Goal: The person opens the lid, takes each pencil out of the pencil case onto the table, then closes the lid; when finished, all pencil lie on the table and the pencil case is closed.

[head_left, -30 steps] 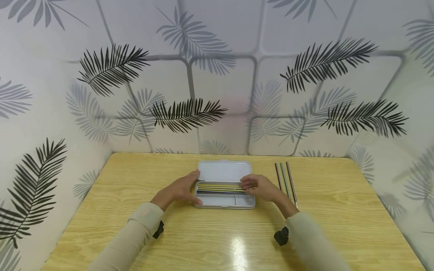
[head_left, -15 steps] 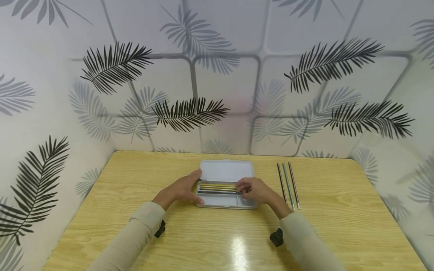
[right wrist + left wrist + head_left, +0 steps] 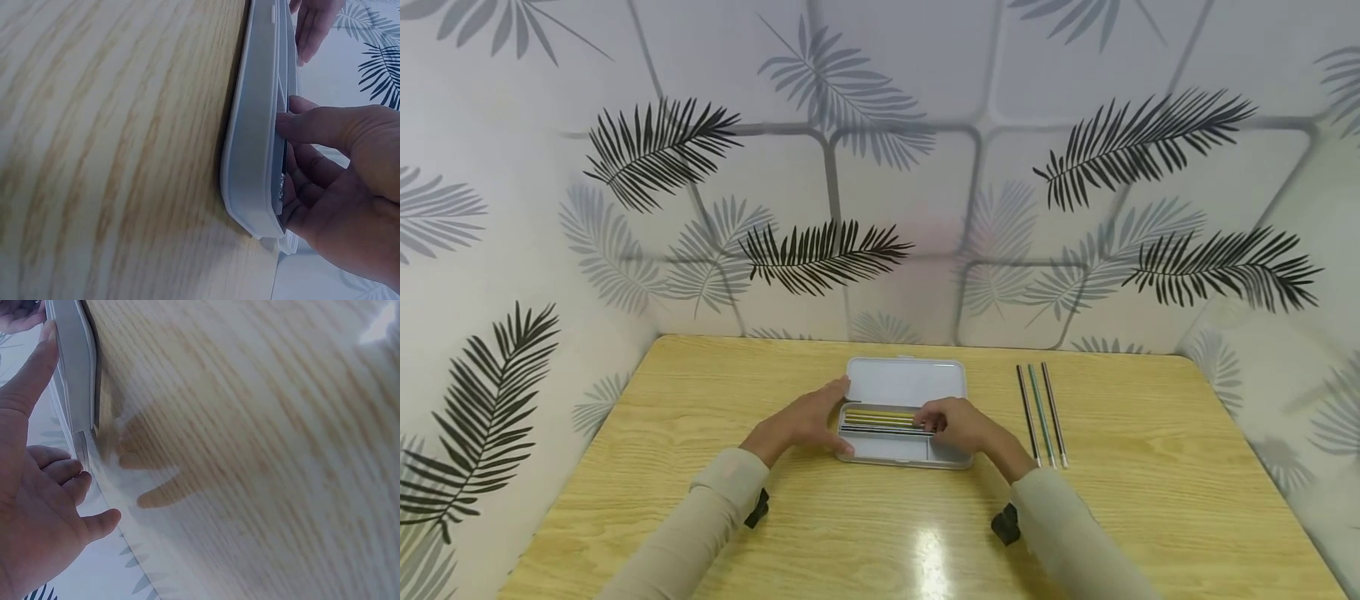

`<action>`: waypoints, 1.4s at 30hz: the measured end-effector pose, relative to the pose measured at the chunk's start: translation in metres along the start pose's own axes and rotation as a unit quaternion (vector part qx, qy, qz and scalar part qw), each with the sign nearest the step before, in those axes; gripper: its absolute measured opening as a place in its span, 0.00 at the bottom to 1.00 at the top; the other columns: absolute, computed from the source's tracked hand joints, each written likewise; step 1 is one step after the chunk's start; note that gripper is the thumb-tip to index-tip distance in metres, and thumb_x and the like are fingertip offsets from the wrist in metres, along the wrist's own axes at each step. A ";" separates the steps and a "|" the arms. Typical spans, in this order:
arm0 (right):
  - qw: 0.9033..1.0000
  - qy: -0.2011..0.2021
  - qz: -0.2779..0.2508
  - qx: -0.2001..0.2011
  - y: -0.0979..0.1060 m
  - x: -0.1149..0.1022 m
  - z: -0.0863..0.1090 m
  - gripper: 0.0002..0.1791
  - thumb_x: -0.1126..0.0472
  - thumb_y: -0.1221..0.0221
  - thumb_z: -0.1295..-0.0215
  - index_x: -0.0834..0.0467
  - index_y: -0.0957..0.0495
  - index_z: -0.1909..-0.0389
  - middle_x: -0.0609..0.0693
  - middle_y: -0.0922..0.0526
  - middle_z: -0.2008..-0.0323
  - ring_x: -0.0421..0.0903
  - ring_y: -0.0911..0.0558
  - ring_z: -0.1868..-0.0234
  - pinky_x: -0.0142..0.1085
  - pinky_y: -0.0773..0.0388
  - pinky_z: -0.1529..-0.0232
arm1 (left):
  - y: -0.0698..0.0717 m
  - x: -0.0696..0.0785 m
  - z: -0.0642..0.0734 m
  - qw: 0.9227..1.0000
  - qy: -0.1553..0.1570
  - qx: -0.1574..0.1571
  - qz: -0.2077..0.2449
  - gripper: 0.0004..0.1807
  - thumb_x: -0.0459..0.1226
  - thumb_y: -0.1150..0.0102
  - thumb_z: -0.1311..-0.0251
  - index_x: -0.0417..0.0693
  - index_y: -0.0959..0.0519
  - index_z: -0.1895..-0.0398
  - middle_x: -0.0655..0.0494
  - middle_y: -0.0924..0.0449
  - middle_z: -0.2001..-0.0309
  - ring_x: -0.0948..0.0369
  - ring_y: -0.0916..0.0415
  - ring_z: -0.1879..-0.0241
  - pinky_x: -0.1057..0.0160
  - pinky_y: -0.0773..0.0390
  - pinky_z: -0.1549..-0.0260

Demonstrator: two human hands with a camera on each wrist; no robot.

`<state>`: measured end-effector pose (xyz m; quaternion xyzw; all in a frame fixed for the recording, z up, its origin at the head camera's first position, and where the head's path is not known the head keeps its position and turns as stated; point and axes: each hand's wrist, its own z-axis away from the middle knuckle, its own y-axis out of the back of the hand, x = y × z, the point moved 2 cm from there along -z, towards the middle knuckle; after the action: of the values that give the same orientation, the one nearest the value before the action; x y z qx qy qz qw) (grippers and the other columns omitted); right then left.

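Note:
An opened white pencil case point(image 3: 882, 451) lies on the table, its lid point(image 3: 907, 381) folded back. Several yellow and dark pencils point(image 3: 880, 419) lie lengthwise in its rear compartment. My left hand point(image 3: 805, 419) rests against the case's left end, thumb at the front corner and forefinger near the hinge; the left wrist view shows the thumb point(image 3: 34, 372) touching the rim. Reaching into the right part of the case, my right hand point(image 3: 960, 426) has its thumb and curled fingers at the pencils' right ends and appears to pinch a dark pencil. Its fingertips are partly hidden behind the case wall point(image 3: 250, 137).
Three pencils point(image 3: 1041, 414), two dark and one green, lie side by side to the right of the case. A wooden table point(image 3: 850, 533) spreads around, meeting a leaf-patterned wall covering point(image 3: 895, 300) at its back and sides.
My right hand has moved left and lower into the case, its fingers closing over the pencil ends. The left hand stays at the case's left end. The view has shifted slightly.

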<state>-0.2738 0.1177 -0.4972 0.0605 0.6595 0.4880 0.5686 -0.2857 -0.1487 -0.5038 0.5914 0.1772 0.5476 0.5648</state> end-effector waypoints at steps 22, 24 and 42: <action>0.993 0.014 -0.072 0.091 0.055 0.008 0.025 0.20 0.74 0.45 0.38 0.67 0.32 0.45 0.58 0.27 0.65 0.52 0.21 0.61 0.35 0.24 0.66 | 0.008 0.000 -0.004 1.000 -0.008 -0.004 0.004 0.66 0.54 0.25 0.62 0.41 0.55 0.25 0.47 0.56 0.24 0.52 0.56 0.25 0.54 0.49 0.27; 0.991 0.002 -0.089 0.096 0.060 0.011 0.031 0.20 0.73 0.45 0.37 0.67 0.34 0.44 0.59 0.28 0.64 0.51 0.22 0.62 0.38 0.23 0.68 | 0.008 0.000 -0.005 1.000 -0.007 -0.004 0.004 0.66 0.55 0.25 0.62 0.41 0.55 0.25 0.47 0.55 0.24 0.52 0.55 0.25 0.54 0.49 0.27; 0.966 -0.125 -0.178 0.137 0.098 0.079 0.101 0.30 0.70 0.46 0.35 0.69 0.46 0.35 0.58 0.30 0.62 0.45 0.22 0.67 0.42 0.18 0.66 | 0.000 0.002 -0.002 1.000 0.006 -0.003 0.002 0.67 0.56 0.25 0.64 0.43 0.56 0.25 0.49 0.56 0.24 0.53 0.56 0.25 0.55 0.49 0.27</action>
<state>-0.2656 0.2761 -0.4696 0.0796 0.6439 0.2727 0.7104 -0.2870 -0.1464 -0.5036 0.5869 0.1781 0.5528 0.5642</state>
